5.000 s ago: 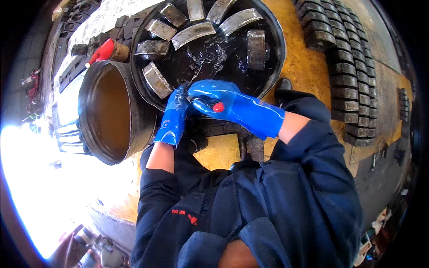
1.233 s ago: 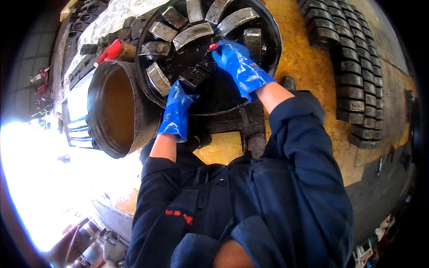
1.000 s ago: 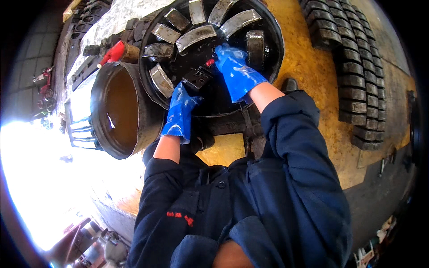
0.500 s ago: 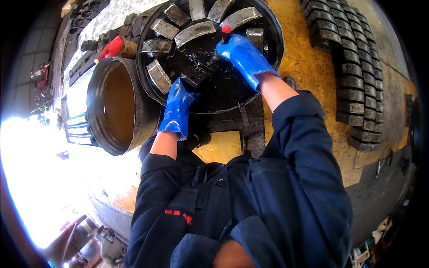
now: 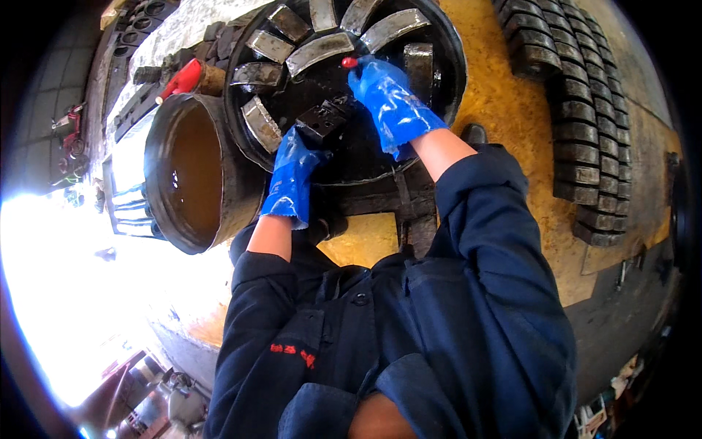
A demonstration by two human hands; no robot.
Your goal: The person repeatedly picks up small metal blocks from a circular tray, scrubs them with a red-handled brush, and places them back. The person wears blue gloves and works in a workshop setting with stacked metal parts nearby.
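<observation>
My left hand [image 5: 291, 172], in a blue rubber glove, is closed on the near end of a dark wet metal block [image 5: 320, 121] with small holes, held over a wide round black pan [image 5: 455, 110]. My right hand [image 5: 391, 99], gloved the same way, is closed round a tool with a red handle [image 5: 349, 63]; its handle end pokes out past the thumb, and its working end is hidden. Several curved metal segments [image 5: 319, 53] lie along the pan's far and left sides. Dark liquid glistens on the pan's bottom.
A round metal tub [image 5: 150, 175] with brownish liquid stands left of the pan. Behind it lies a red-handled object [image 5: 181, 80]. Long rows of dark curved blocks [image 5: 578, 132] sit on the yellowish floor [image 5: 497, 80] at right. Dark parts [image 5: 139, 29] line the far left.
My right hand has drawn nearer and slightly left, and the red handle has tilted leftward. My left hand and the block stay nearly in place.
</observation>
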